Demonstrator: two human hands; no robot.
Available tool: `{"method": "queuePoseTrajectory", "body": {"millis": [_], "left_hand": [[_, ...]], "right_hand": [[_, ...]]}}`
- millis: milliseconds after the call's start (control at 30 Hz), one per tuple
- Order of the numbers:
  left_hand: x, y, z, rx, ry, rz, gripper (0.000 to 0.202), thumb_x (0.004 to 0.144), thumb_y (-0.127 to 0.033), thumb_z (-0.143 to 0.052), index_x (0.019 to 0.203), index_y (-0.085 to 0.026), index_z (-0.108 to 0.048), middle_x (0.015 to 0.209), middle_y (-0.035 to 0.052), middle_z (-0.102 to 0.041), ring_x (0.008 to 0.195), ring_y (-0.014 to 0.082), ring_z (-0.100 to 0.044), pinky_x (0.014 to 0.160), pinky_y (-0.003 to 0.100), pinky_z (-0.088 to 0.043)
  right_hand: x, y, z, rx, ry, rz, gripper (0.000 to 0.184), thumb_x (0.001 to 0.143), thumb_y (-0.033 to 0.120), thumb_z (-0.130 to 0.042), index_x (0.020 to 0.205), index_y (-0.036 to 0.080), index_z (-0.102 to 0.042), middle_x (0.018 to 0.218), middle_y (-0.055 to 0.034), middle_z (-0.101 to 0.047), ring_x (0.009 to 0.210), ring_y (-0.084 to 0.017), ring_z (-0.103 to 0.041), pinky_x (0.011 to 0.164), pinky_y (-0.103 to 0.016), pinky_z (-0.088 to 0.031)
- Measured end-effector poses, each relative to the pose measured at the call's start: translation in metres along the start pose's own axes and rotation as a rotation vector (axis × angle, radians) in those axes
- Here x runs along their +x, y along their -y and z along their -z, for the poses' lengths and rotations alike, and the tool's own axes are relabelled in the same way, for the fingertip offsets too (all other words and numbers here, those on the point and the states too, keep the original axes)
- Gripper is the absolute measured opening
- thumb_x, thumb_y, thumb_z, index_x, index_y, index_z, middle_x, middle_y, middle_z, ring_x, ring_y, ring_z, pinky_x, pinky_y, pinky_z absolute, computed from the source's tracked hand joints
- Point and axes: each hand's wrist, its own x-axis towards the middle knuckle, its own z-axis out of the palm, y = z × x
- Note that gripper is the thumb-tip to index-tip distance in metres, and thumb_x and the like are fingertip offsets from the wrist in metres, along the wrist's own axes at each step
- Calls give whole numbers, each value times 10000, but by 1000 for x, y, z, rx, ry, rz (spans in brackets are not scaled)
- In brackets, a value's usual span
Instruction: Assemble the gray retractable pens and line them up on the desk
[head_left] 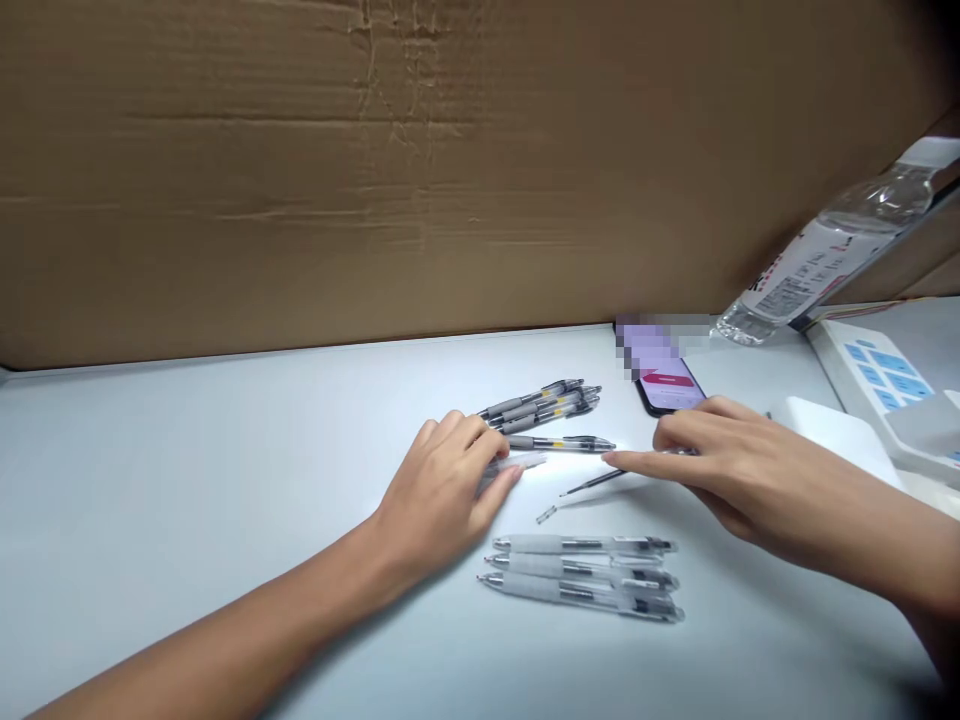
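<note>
My left hand (450,480) is closed around a translucent pen barrel (532,461), whose clear end sticks out past the fingers. My right hand (712,465) has its index finger stretched out towards the tip of a grey-grip pen (562,443). A thin dark pen refill (592,484) slants out from beneath that hand, apparently held by its curled fingers, which are partly hidden. A small spring-like piece (546,514) lies between the hands. Several grey-grip pens (544,402) are bunched beyond my left hand. Nearer to me, three clear pens with white grips (585,570) lie side by side.
A lit phone (664,370) lies at the back, near a tilted water bottle (825,245). On the right are a white box-like object (836,435) and a white device with blue labels (877,375). A cardboard wall (300,180) borders the white table (187,520).
</note>
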Motion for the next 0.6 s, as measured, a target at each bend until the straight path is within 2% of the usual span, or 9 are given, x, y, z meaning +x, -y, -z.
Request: {"method": "queuePoseTrajectory", "body": {"millis": [200,267,367,467,600], "left_hand": [[-1,-2,2,-73,-2,-27,170,946,-297,-496,913,-189,-623,918,50,-622,849,208,-510,750,359,-385],[-1,-3,3,-92,1,-42,187,952,-299,-484,950,-192,-638,924,56,-622,856,210,-511,764,367,-389],[-1,-4,4,-128,29,-86,184,934,-312,-522,987,-202,-661,943,64,-618,882,214,-514,779,368,-400],[-1,-3,4,-132,41,-109,166,904,-318,-581,994,-217,-679,959,58,-610,890,210,-517,775,364,-402],[-1,-1,1,-118,31,-97,156,892,-331,-609,963,-217,-688,924,48,-605,856,205,-518,760,364,-401]], "right_hand": [[5,8,-7,-14,8,44,805,819,-35,-358,1476,425,-299,786,-9,-562,634,-186,-484,637,-313,-337],[6,10,-10,5,16,51,782,842,-13,-366,1498,400,-255,772,1,-570,617,-178,-492,632,-309,-349],[4,9,-9,51,-12,0,562,936,120,-394,1450,346,-359,855,-21,-637,726,-206,-574,683,-331,-398],[-1,4,-5,108,-41,-64,295,979,285,-414,1248,284,-536,977,-59,-683,848,-248,-624,738,-372,-431],[-6,-3,-3,96,-40,-136,211,961,366,-436,1039,256,-599,910,-77,-694,768,-273,-635,637,-369,-427]]}}
